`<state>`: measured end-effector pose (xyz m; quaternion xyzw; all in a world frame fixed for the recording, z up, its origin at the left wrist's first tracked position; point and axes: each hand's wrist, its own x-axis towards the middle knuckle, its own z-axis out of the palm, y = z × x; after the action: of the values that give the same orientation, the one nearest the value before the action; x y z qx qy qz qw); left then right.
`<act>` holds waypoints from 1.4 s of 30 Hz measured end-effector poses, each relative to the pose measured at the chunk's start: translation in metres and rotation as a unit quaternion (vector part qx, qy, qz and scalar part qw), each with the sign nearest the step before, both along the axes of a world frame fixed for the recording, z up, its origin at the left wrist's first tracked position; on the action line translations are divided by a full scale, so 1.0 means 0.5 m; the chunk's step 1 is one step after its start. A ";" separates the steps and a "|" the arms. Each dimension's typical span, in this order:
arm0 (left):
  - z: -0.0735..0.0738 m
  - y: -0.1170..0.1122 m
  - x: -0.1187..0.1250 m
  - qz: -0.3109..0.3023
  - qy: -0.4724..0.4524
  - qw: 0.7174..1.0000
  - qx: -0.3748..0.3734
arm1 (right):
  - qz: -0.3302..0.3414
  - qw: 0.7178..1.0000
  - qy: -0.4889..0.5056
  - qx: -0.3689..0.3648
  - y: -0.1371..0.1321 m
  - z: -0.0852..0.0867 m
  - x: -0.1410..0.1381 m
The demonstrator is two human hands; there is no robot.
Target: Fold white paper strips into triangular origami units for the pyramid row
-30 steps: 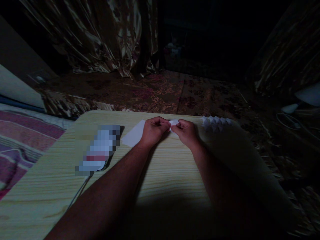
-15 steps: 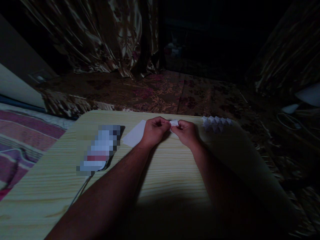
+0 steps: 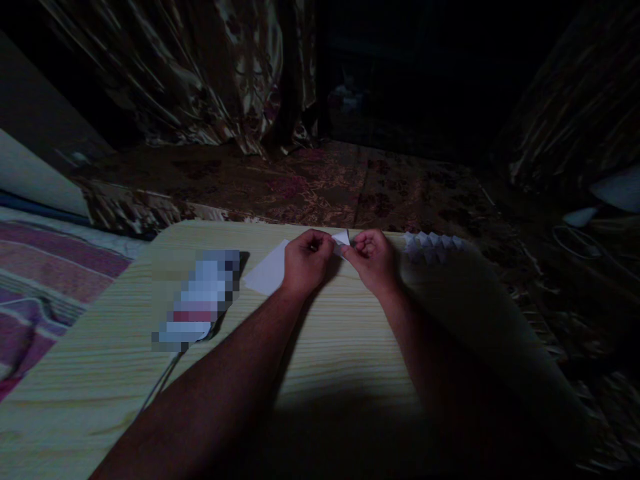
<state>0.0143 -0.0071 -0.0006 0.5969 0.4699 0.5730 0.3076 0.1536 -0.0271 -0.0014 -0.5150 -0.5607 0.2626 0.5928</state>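
My left hand (image 3: 304, 261) and my right hand (image 3: 373, 262) meet near the far edge of a light wooden table (image 3: 320, 353). Both pinch a small folded piece of white paper (image 3: 341, 241) between their fingertips, held just above the tabletop. A flat white paper slip (image 3: 267, 269) lies on the table just left of my left hand. To the right of my right hand sits a row of several small folded white paper pieces (image 3: 433, 245).
A blurred-out object (image 3: 199, 299) with a thin cable lies on the table's left part. Patterned dark carpet (image 3: 325, 183) and shiny curtains (image 3: 200, 73) lie beyond the table. A striped pink cloth (image 3: 45, 280) is at the left. The right side is very dark.
Both hands have lifted slightly and shifted away from me; the small paper now shows as a pointed folded shape between the fingertips.
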 end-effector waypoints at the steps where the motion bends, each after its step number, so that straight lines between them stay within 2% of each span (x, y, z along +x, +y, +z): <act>1: -0.001 -0.001 0.001 0.001 0.008 1.000 0.009 | -0.010 1.000 -0.008 0.016 -0.001 0.000 0.001; 6: 0.000 -0.009 0.003 -0.010 0.047 0.998 0.045 | -0.004 0.990 -0.096 0.101 -0.007 0.001 0.003; 9: 0.002 -0.013 0.003 -0.020 0.056 0.997 0.054 | 0.001 0.984 -0.124 0.124 -0.009 0.003 0.002; 22: 0.002 -0.012 0.004 -0.042 0.053 0.996 0.055 | 0.002 0.981 -0.150 0.124 -0.011 0.008 -0.001; 36: 0.006 -0.022 0.003 -0.003 0.129 0.980 0.152 | -0.013 0.968 -0.197 0.154 -0.017 0.008 -0.002; 42: 0.009 -0.026 0.002 0.001 0.155 0.973 0.172 | -0.019 0.964 -0.206 0.169 -0.017 0.009 -0.001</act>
<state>0.0154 -0.0201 0.0038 0.7220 0.4069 0.5459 0.1231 0.1529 -0.0357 0.0031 -0.4611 -0.6969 0.0409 0.5477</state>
